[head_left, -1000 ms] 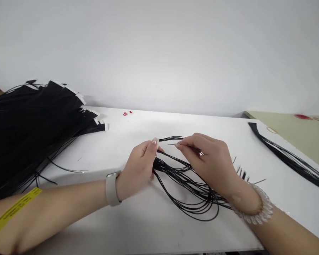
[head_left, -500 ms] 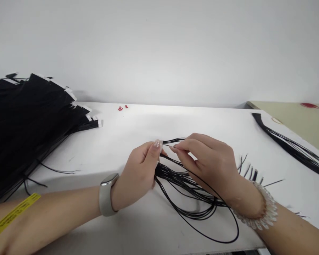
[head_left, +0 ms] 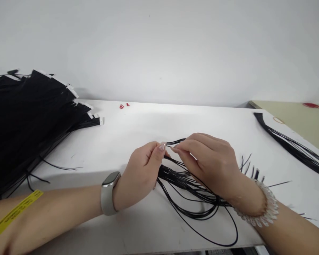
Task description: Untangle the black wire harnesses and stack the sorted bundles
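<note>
1. At upper left, a heap of black wire bundles [head_left: 34, 117] lies on the white table [head_left: 154, 120], its white-tipped ends aimed right, apparently set aside as a batch.
2. Your left hand [head_left: 139, 177], a pale smartwatch [head_left: 108, 193] on its wrist, clenches the black wire bundle [head_left: 180, 180], seemingly to anchor it.
3. At lower centre, that bundle's long axis runs from your left hand toward the lower right, its loose loops sagging onto the table.
4. Your right hand [head_left: 212, 166] pinches a few strands just beside your left fingertips, apparently parting them from the rest.
5. At far right, a second black wire bundle [head_left: 289, 145] lies diagonally, well apart from your hands.
</note>
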Demonstrator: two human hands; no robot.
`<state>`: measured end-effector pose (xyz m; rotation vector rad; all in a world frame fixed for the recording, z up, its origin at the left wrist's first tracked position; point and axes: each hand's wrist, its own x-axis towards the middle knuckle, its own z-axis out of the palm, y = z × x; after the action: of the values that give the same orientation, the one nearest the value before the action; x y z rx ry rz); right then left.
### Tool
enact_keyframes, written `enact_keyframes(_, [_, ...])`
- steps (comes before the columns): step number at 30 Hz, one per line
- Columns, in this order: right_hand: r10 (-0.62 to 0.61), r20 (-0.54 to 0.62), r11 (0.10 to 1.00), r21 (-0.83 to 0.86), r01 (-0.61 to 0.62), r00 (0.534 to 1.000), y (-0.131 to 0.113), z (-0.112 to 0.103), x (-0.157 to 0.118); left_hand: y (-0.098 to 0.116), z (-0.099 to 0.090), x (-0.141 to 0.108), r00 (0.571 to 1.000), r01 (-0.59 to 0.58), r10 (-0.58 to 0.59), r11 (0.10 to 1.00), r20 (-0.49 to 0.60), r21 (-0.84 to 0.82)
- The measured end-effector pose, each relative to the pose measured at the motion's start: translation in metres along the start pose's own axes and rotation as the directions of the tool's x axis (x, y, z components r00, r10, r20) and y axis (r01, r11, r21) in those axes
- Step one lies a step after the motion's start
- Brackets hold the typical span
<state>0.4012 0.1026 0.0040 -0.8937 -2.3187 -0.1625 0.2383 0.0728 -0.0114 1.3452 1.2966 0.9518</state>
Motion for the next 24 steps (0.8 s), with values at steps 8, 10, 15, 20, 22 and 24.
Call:
enact_keyframes(8, [-0.038,0.079,0.999,0.033,0.035,0.996,0.001,0.006,-0.001,0.002,-0.002,-0.004,0.989,-0.145,0.142,0.978,0.030,0.149])
enact_keyframes(10, [-0.059,0.073,0.998,0.043,0.056,0.996,0.002,0.007,-0.001,0.002,-0.003,-0.004,0.984,-0.179,0.175,0.968,0.034,0.177])
enact_keyframes(15, [-0.047,0.022,0.999,0.006,0.046,0.999,0.000,0.003,0.001,0.002,-0.002,-0.002,0.984,-0.178,0.175,0.967,0.032,0.181])
enact_keyframes(20, [-0.038,0.058,0.997,-0.065,0.042,0.998,-0.001,0.004,0.002,0.004,-0.001,-0.003,0.992,-0.121,0.116,0.982,0.043,0.146])
enact_keyframes(22, [-0.022,0.065,0.996,-0.084,0.028,0.998,0.003,0.003,0.004,0.003,-0.002,0.000,0.996,-0.083,0.081,0.991,0.022,0.102])
enact_keyframes(24, [0.019,0.071,0.992,-0.123,-0.010,0.997,0.010,-0.004,0.007,0.000,-0.003,0.004,1.000,-0.016,0.016,1.000,-0.016,0.020])
